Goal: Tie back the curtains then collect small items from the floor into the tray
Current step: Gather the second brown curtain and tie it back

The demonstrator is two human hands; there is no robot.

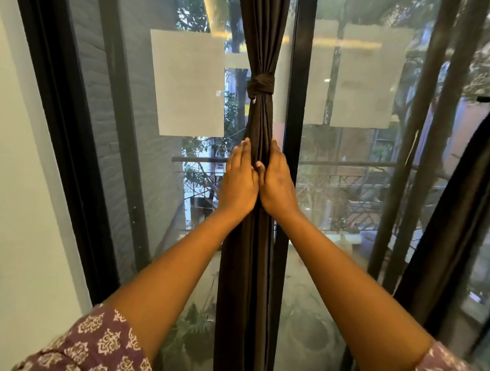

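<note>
I have the dark curtain gathered into one narrow column against the black window frame, and the knotted tie already cinches it well above my hands. My left hand lies flat against the left side of the bundle and my right hand against its right side, fingers straight and pointing up, so the folds are squeezed between my two palms rather than pinched by any fingertip. The risk I see is in the knot: it looks small and sits high, and if I stroke or drag the cloth downward while smoothing it, I judge the pull could loosen the tie or slide it, letting the folds spill open again. Pressing unevenly could also push the bundle off the frame and across the glass. A second curtain hangs at the right edge of the window, tied too as far as I can tell. No tray or floor items show here, so that part waits.
</note>
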